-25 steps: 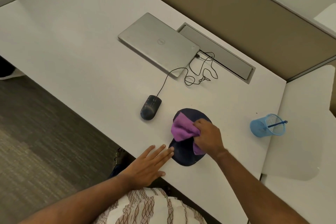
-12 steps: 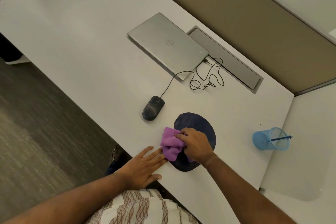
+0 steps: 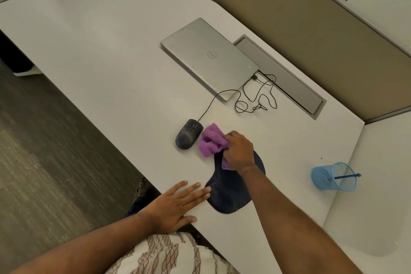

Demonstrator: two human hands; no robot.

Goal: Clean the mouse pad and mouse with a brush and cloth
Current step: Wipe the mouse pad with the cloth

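A dark blue round mouse pad (image 3: 231, 193) lies on the white desk (image 3: 106, 69) near its front edge. My right hand (image 3: 239, 150) grips a bunched purple cloth (image 3: 211, 141) at the pad's far edge, most of the cloth hanging over the bare desk. A dusty dark wired mouse (image 3: 189, 134) sits just left of the cloth, not touching the pad. My left hand (image 3: 178, 203) lies flat on the desk, fingers spread, fingertips at the pad's left rim. A blue brush (image 3: 347, 176) stands in a blue mesh cup (image 3: 333, 177) at the right.
A closed silver laptop (image 3: 209, 58) lies behind the mouse, with the mouse cable (image 3: 255, 98) coiled beside it. A grey cable tray (image 3: 280, 75) runs along the tan partition. The desk's front edge passes just under my left hand; dark carpet lies below on the left.
My right hand swept the cloth from the pad's near left side up to its far edge, close to the mouse. My left hand stayed flat by the pad.
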